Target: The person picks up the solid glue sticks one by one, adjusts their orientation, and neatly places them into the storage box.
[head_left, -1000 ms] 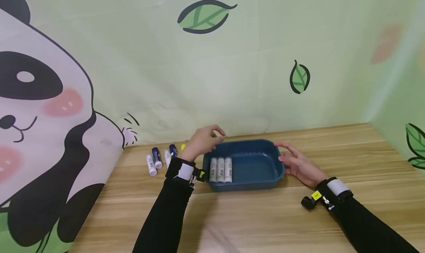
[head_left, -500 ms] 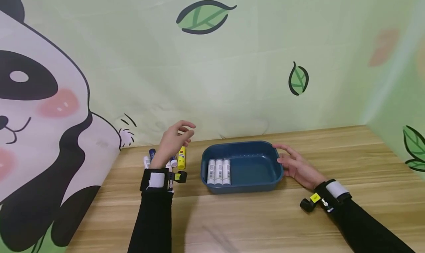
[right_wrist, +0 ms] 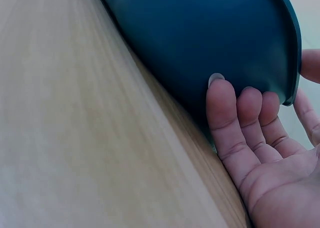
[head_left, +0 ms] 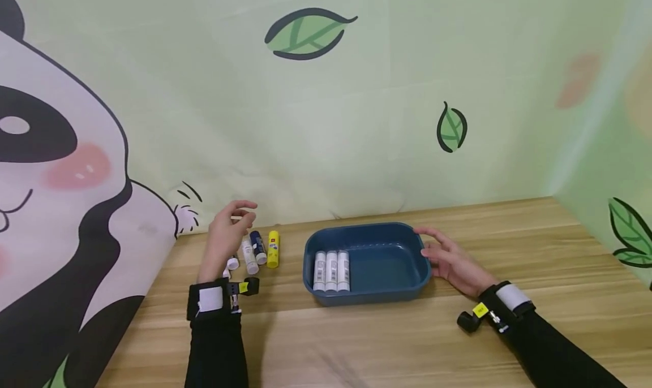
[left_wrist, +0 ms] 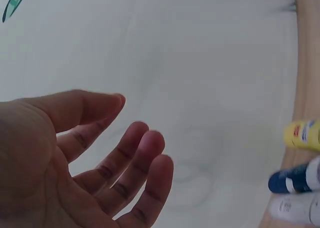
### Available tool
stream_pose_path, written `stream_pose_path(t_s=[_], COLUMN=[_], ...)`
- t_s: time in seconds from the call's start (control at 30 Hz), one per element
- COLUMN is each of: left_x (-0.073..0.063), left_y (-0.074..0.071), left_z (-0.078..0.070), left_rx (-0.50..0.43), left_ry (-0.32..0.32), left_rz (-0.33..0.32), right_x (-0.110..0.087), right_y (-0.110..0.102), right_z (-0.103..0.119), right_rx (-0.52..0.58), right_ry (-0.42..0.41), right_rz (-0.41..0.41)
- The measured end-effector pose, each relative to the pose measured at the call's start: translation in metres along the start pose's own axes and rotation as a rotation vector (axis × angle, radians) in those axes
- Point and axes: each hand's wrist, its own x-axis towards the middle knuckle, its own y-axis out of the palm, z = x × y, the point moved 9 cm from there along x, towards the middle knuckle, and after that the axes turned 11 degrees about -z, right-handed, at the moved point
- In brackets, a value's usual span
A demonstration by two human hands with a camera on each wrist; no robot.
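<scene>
In the head view my left hand [head_left: 222, 242] hovers at the left, over several glue sticks, some partly hidden behind it. Its fingers curve loosely with nothing between them, as the left wrist view also shows. Right of it lie a white glue stick [head_left: 249, 256], a navy one [head_left: 258, 248] and a yellow one [head_left: 273, 249]. My right hand [head_left: 455, 265] holds the right end of a blue plastic basin [head_left: 389, 272]; in the right wrist view its fingertips [right_wrist: 221, 100] press the outer wall near the rim. Inside the basin, three white glue sticks [head_left: 331, 271] lie side by side at the left end.
The wooden table [head_left: 356, 343] carries everything. Close behind it rises a pale green cloth backdrop [head_left: 316, 145] printed with leaves and a panda [head_left: 66, 167], and it continues along the right side.
My left hand has swung left from above the basin's left end to the loose glue sticks, uncovering the yellow one. The right hand has stayed at the basin, whose contents look the same.
</scene>
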Motion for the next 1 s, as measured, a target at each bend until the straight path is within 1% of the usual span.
stream_pose_path(t_s=[0.1, 0.23, 0.3, 0.37, 0.5, 0.57, 0.67, 0.8, 1.0], left_x=[0.002, 0.009, 0.011, 0.01, 0.002, -0.001, -0.004, -0.005, -0.008], left_y=[-0.008, -0.014, -0.02, -0.027, -0.042, -0.045, -0.047, -0.044, -0.036], left_z=[0.013, 0.023, 0.032, 0.045, 0.074, 0.082, 0.091, 0.1, 0.111], left_rx=[0.019, 0.083, 0.114, 0.152, 0.228, 0.26, 0.288, 0.296, 0.317], left_ry=[-0.027, -0.007, -0.017, -0.048, -0.143, -0.168, -0.187, -0.22, -0.294], left_rz=[-0.034, -0.083, -0.115, -0.137, -0.161, -0.163, -0.146, -0.085, 0.012], right_x=[-0.002, -0.005, -0.004, -0.003, 0.001, 0.001, 0.001, 0.0, 0.0], right_y=[0.0, -0.002, -0.002, -0.001, 0.005, 0.006, 0.007, 0.006, 0.005], right_z=[0.0, 0.004, 0.005, 0.004, -0.001, -0.002, -0.004, -0.003, -0.001], right_rx=[0.003, 0.009, 0.018, 0.026, 0.036, 0.03, 0.019, 0.015, 0.023], right_ry=[0.003, -0.014, -0.019, -0.015, 0.006, 0.013, 0.017, 0.011, 0.0], right_rz=[-0.005, -0.018, -0.014, -0.009, 0.014, 0.02, 0.018, 0.012, 0.017])
